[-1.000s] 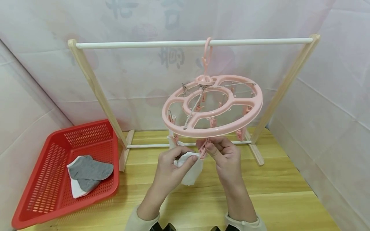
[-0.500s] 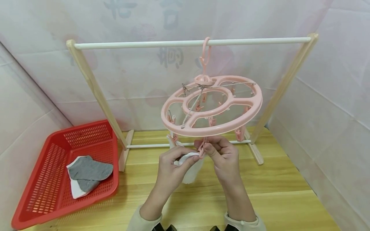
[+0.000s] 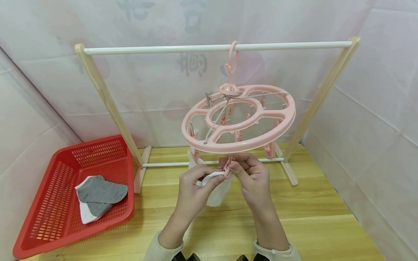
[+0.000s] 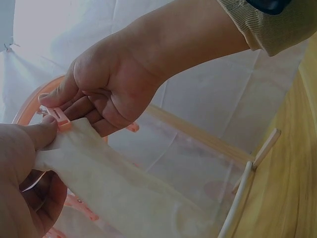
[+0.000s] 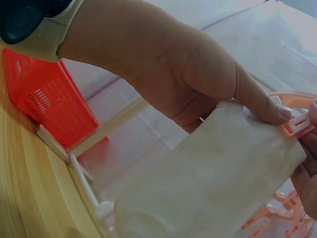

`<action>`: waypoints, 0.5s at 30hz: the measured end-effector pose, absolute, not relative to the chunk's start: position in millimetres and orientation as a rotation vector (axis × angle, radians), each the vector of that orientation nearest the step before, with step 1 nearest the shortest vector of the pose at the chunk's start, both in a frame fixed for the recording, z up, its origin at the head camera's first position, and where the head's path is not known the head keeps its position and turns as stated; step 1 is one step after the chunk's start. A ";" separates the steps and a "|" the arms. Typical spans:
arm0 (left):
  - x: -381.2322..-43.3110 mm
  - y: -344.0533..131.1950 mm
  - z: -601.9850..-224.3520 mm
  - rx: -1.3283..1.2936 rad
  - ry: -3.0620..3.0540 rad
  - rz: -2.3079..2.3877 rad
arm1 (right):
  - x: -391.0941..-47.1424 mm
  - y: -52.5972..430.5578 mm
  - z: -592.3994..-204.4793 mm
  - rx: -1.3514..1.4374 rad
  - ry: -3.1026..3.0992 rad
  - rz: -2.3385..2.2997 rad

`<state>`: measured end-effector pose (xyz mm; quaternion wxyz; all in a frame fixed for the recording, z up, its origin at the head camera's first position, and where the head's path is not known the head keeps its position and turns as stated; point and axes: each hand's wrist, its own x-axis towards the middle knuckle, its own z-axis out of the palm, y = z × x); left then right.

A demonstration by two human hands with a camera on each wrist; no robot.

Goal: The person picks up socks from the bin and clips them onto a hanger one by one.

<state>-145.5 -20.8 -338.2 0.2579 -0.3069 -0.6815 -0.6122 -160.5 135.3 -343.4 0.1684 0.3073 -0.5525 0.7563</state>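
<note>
In the head view my left hand (image 3: 195, 185) pinches the top edge of a white sock (image 3: 218, 194) between thumb and fingers. My right hand (image 3: 253, 177) holds a pink clothespin (image 3: 227, 169) hanging from the front rim of a pink round drying hanger (image 3: 235, 146). The clothespin's tip sits at the sock's edge. In the left wrist view the right thumb presses on the clothespin (image 4: 58, 118) at the corner of the sock (image 4: 124, 183). From the right wrist view, the left thumb (image 5: 262, 106) lies on the sock (image 5: 213, 173) beside the clothespin (image 5: 298, 126).
The hanger hooks over the white bar (image 3: 156, 50) of a wooden-legged rack. Other pink clothespins (image 3: 269, 149) dangle from it, and white cloth (image 3: 192, 159) hangs behind my left hand. At left, a red basket (image 3: 60, 232) holds a grey sock (image 3: 102, 191) and white cloth (image 3: 87, 214).
My right hand and the clothespin have shifted slightly left, closer to the left thumb, so the clothespin's tip meets the sock's edge. The hanger has swung slightly left. The basket is unchanged.
</note>
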 end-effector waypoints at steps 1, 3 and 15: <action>-145.4 -20.8 -338.6 -0.829 -1.850 -1.657 | -160.4 135.4 -343.4 0.875 -1.576 2.147; -146.1 -21.0 -338.9 -0.832 -1.848 -1.649 | -160.2 135.6 -343.5 0.877 -1.583 2.140; -147.1 -23.2 -340.3 -0.832 -1.892 -1.627 | -160.2 135.3 -343.8 0.877 -1.620 2.133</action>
